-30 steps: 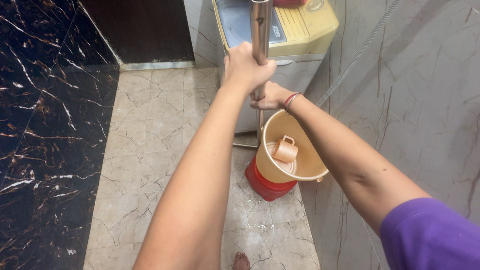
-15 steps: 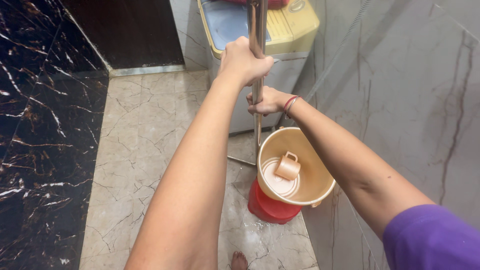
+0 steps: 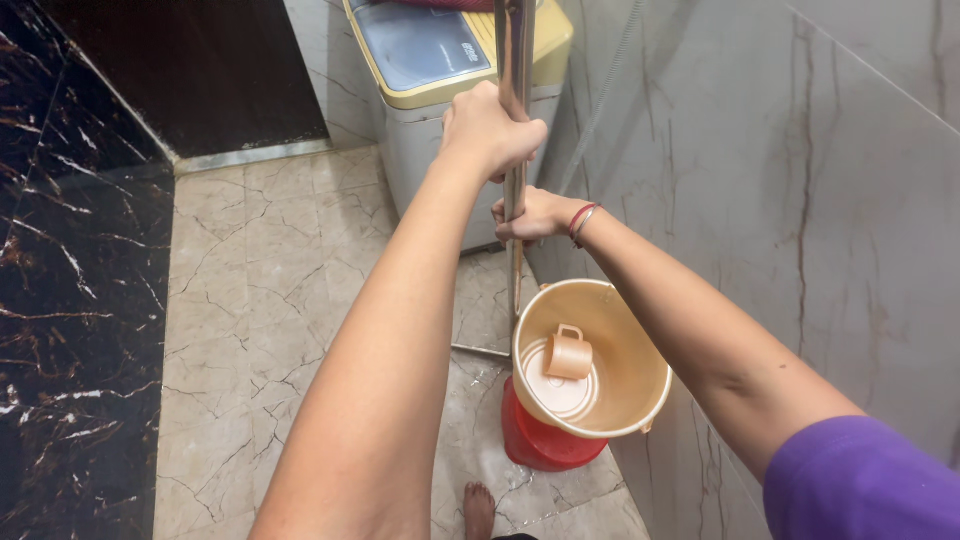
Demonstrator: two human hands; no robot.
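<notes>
Left hand (image 3: 488, 130) clenched high on upright steel pole (image 3: 515, 60), right hand (image 3: 530, 215) grasping it just below; beige bucket (image 3: 640, 370) with mug (image 3: 568, 353) stands beside the pole.

Both forearms are bare from wrist to above the elbow. The right arm carries a purple short sleeve (image 3: 860, 480) at the upper arm, plain fabric, no visible print. Two thin bangles (image 3: 581, 221), one red and one metallic, circle the right wrist. A bare foot (image 3: 479, 509), unshod, shows at the lower frame edge.
</notes>
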